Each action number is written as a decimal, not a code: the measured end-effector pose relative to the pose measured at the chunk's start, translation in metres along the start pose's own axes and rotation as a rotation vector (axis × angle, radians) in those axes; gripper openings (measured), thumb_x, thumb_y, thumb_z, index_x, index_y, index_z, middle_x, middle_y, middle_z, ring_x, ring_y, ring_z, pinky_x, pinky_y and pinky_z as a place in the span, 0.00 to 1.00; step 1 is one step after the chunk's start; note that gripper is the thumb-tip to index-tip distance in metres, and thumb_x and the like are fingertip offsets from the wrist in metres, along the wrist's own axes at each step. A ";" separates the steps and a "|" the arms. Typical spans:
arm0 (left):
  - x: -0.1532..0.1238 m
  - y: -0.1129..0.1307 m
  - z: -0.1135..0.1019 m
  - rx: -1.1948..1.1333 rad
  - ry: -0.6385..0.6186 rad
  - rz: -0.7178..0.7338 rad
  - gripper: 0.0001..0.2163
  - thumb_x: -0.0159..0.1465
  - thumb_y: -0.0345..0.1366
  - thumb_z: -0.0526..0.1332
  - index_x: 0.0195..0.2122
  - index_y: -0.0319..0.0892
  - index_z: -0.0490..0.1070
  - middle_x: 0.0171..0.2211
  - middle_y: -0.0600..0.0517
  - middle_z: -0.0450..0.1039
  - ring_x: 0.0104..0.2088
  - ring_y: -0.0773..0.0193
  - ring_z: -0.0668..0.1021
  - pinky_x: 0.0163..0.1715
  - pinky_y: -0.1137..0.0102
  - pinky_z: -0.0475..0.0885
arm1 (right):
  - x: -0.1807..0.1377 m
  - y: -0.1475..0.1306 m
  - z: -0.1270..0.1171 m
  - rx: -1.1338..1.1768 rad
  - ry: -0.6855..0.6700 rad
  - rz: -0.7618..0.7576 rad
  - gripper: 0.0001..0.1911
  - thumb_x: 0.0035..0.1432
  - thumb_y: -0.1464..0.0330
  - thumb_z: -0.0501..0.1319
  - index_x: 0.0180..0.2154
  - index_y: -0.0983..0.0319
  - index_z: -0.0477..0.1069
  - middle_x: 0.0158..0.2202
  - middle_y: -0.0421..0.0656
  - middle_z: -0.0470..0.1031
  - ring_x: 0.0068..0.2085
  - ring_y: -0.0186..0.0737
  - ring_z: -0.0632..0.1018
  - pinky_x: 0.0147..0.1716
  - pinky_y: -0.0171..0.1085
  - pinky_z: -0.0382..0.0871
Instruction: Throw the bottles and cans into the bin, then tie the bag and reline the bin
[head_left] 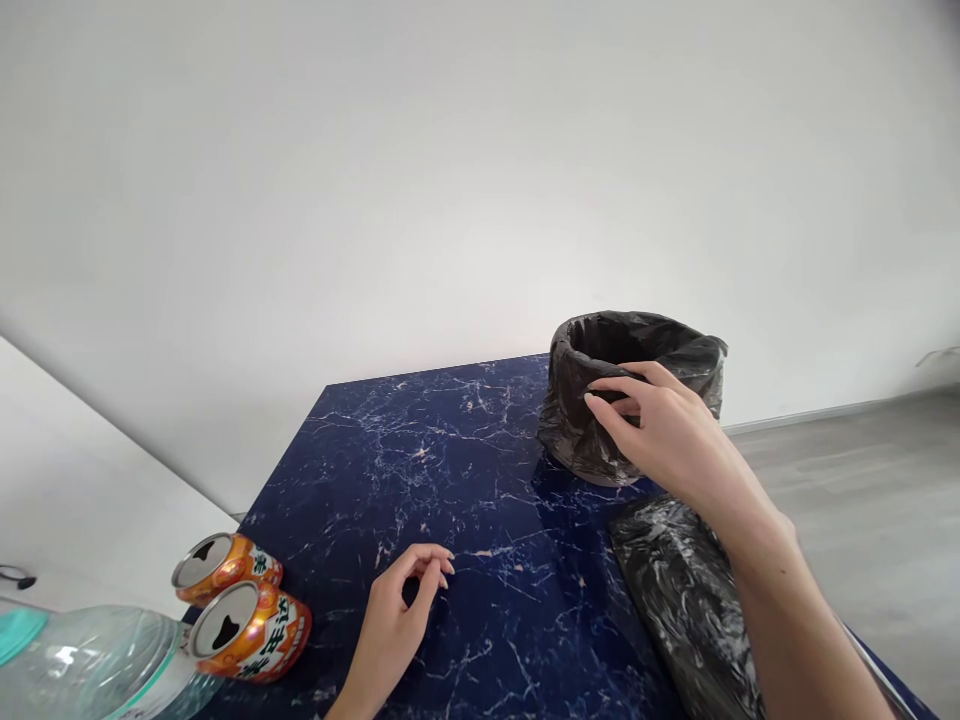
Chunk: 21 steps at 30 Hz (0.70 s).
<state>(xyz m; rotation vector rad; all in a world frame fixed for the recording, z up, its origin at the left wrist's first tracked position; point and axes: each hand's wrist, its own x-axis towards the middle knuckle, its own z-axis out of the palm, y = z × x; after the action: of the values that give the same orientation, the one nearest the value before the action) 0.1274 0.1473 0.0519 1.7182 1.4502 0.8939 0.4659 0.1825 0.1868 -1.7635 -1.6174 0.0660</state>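
A round bin lined with a black garbage bag [564, 425] stands upright at the far right of the blue table, with the bag folded over its rim. My right hand [660, 420] is at the bin's front rim, fingers bent and thumb and forefinger tips close together on the bag; its exact hold is partly hidden. Lower in the middle, my left hand [401, 605] hovers over the tabletop. Its thumb and fingers curl together in a loop, and nothing shows in them. Under my right forearm lies a flat folded black plastic bag [682, 590].
Two opened orange drink cans [271, 630] stand side by side at the table's left edge. A large clear plastic bottle [112, 655] with a teal cap is nearer me. The dark blue marbled table [420, 450] meets a white wall [420, 200]; grey floor [862, 470] lies to the right.
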 end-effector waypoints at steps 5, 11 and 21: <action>0.000 -0.001 0.000 0.002 -0.005 0.003 0.19 0.73 0.57 0.58 0.42 0.49 0.81 0.38 0.49 0.84 0.38 0.54 0.83 0.42 0.63 0.77 | 0.001 -0.002 -0.002 0.049 0.005 0.007 0.24 0.73 0.52 0.57 0.54 0.59 0.83 0.66 0.52 0.73 0.44 0.51 0.87 0.48 0.55 0.84; -0.001 0.001 0.001 0.007 -0.031 -0.023 0.20 0.73 0.57 0.58 0.43 0.48 0.81 0.39 0.48 0.83 0.39 0.53 0.83 0.39 0.65 0.75 | 0.002 -0.002 0.002 0.069 0.035 0.032 0.25 0.72 0.53 0.59 0.57 0.60 0.83 0.65 0.54 0.74 0.45 0.51 0.87 0.50 0.55 0.83; -0.002 -0.002 0.002 0.004 -0.060 -0.055 0.20 0.73 0.57 0.58 0.44 0.48 0.81 0.41 0.46 0.83 0.41 0.52 0.83 0.33 0.67 0.71 | 0.003 -0.004 0.000 0.131 0.071 0.002 0.19 0.71 0.55 0.61 0.51 0.55 0.86 0.61 0.51 0.75 0.41 0.47 0.85 0.47 0.54 0.81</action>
<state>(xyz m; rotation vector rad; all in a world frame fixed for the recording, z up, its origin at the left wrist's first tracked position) 0.1274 0.1458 0.0492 1.6856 1.4530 0.8043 0.4635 0.1845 0.1901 -1.6498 -1.5254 0.1069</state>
